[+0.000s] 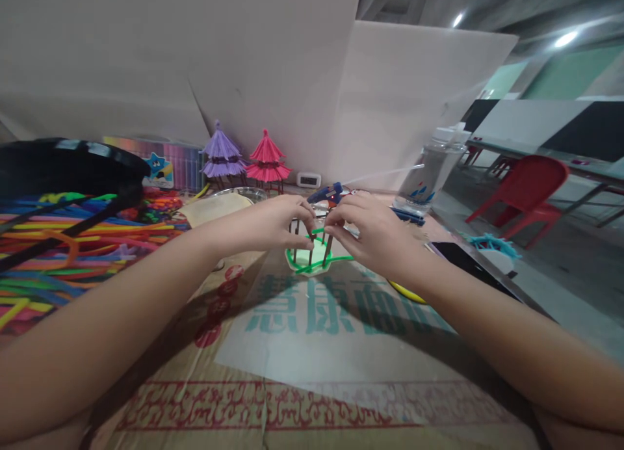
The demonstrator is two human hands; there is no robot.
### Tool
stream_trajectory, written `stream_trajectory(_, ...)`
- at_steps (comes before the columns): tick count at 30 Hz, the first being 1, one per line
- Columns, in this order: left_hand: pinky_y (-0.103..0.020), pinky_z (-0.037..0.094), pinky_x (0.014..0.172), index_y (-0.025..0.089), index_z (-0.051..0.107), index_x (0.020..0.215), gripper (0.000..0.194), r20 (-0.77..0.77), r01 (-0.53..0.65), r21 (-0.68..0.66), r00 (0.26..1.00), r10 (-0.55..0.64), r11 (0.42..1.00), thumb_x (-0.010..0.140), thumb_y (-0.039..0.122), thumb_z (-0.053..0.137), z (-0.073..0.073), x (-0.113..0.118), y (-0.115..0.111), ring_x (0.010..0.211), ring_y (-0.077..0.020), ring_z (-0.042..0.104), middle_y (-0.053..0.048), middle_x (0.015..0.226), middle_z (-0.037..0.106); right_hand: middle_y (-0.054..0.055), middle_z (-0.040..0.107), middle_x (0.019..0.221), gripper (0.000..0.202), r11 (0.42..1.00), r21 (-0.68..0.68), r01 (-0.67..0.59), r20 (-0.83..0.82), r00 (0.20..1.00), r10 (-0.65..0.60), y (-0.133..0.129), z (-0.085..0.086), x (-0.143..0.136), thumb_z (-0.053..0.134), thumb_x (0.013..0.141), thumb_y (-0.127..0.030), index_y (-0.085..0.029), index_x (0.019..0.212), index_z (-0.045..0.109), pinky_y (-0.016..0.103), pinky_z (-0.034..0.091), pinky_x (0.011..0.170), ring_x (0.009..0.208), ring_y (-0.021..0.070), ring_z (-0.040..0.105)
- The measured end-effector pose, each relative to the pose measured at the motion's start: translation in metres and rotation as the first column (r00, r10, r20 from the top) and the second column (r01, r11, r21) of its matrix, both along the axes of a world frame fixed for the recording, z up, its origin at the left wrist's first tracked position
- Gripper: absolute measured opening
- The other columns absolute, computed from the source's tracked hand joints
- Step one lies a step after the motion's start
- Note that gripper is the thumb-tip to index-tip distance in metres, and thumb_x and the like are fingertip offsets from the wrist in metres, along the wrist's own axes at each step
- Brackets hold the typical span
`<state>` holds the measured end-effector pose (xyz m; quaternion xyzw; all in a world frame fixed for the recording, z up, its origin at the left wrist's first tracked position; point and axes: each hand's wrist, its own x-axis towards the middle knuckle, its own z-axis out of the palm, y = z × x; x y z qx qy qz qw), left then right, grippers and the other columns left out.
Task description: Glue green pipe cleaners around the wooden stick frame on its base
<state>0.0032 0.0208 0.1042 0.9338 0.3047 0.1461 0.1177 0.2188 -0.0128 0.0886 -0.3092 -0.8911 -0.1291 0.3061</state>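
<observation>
A small piece with a pale green base [316, 253], upright dark brown posts and bright green strips around them stands on the table in front of me. At its left side is my left hand [287, 222], thumb and fingers curled round the top of a post. My right hand [358, 227] is at the right side, its thumb and forefinger pinched at the top of another post, by a short green strip. One green strip sticks out to the right beneath my right hand. Behind the hands lies a blue glue gun [325, 193], partly hidden.
Many coloured fuzzy sticks [88, 242] cover the left side. Purple [221, 154] and pink [267, 157] pagoda-like models stand behind, near a small white clock [309, 179]. On the right are a clear water bottle [429, 170] and a dark phone [475, 268].
</observation>
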Motion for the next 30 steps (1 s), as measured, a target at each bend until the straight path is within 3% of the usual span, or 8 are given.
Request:
stream_trajectory(8,-0.027,0.042,0.092,0.023,0.074,0.103,0.024,0.023,0.047,-0.031,0.999,-0.046,0.998,0.089,0.038,0.062,-0.0045,-0.0001,0.0036,0.109,-0.0194,0.059,-0.005,0.115,0.066,0.008,0.067,0.084,0.013,1.000,-0.022,0.005,-0.012,1.000,-0.005,0.0012,-0.0024,-0.0014,0.058,0.093,-0.017,-0.017,0.081,0.063,0.034,0.040,0.073,0.079,0.0206,0.057)
stream_trajectory(16,-0.027,0.043,0.090,0.021,0.072,0.091,0.024,0.034,0.023,-0.054,0.999,-0.021,0.998,0.086,0.042,0.064,-0.0034,0.0003,0.0020,0.106,-0.0199,0.060,-0.004,0.112,0.066,0.008,0.070,0.089,0.014,0.998,-0.059,0.023,0.014,1.000,-0.022,0.0044,-0.0045,-0.0001,0.056,0.093,-0.015,-0.018,0.081,0.064,0.035,0.042,0.078,0.087,0.0218,0.059)
stream_trajectory(30,-0.027,0.042,0.091,0.021,0.072,0.092,0.021,0.028,0.029,-0.049,0.999,-0.028,0.998,0.087,0.039,0.064,-0.0027,0.0009,0.0016,0.107,-0.0192,0.060,-0.004,0.112,0.066,0.008,0.070,0.086,0.016,0.997,-0.079,0.013,0.012,1.000,-0.012,0.0060,-0.0059,-0.0011,0.054,0.092,-0.013,-0.017,0.082,0.066,0.035,0.043,0.076,0.086,0.0223,0.059)
